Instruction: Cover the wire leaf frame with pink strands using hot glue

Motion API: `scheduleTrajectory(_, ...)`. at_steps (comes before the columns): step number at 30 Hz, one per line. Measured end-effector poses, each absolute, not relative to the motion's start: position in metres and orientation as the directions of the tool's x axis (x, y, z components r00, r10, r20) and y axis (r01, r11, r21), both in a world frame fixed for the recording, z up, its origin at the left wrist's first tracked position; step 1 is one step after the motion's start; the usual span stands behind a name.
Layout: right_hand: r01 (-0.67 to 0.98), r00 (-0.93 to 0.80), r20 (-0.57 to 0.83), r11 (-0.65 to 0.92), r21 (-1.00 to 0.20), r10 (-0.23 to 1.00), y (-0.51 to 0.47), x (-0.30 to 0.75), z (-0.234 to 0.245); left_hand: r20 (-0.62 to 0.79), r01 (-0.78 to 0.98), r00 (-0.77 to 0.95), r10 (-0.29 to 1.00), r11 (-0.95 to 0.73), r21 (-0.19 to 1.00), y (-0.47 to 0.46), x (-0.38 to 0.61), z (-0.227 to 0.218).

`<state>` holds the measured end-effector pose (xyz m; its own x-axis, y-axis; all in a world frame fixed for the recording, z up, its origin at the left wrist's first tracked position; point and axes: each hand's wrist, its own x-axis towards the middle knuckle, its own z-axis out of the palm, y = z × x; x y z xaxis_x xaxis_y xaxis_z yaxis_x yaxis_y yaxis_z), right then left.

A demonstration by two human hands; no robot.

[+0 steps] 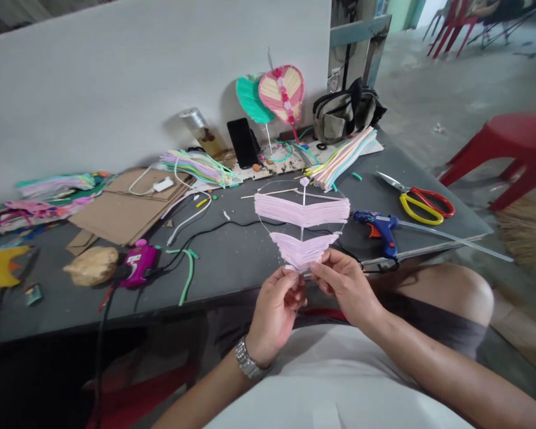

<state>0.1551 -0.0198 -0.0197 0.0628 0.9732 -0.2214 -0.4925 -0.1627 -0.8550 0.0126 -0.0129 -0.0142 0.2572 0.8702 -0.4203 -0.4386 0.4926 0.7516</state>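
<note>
Angled toward each other, the left hand (274, 304) and right hand (349, 289) hold the bottom of a pink fan (281, 208) in narrow thumb-and-finger pinches at the near edge of a table (232, 253).

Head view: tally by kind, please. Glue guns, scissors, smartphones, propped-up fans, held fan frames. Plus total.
Glue guns: 2, blue glue gun and yellow glue gun
Scissors: 1, open scissors
Smartphones: 1, black smartphone
Propped-up fans: 2, teal fan and pink-rimmed fan
Held fan frames: 1, part-filled fan frame
Total: 7
</note>
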Motion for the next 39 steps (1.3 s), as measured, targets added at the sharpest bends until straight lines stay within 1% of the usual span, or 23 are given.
scheduleTrajectory(5,-0.498,0.082,-0.196,-0.13,-0.857,0.977,-0.02,0.1536,-0.0191,-0.387,-0.418,0.251,0.887,0.46,0.784,-0.0136,0.0118,-0.0162)
scheduleTrajectory(12,-0.478,0.116,-0.203,-0.125,-0.87,0.972,-0.0206,0.1544,-0.0155,-0.414,-0.468,0.255,0.874,0.486,0.738,-0.0131,0.0119,-0.0171)
scheduleTrajectory(19,-0.486,0.108,-0.189,-0.114,-0.867,0.976,-0.0205,0.1538,-0.0206,-0.421,-0.459,0.258,0.869,0.494,0.739,-0.0132,0.013,-0.0172)
scheduleTrajectory(30,-0.455,0.112,-0.188,-0.118,-0.883,0.976,-0.022,0.1544,-0.019,-0.424,-0.476,0.272,0.864,0.504,0.721,-0.0132,0.0133,-0.0156)
scheduleTrajectory(39,-0.375,0.135,-0.137,-0.077,-0.924,0.981,-0.0241,0.1522,-0.02,-0.399,-0.479,0.202,0.895,0.445,0.756,-0.0123,0.0147,-0.0216)
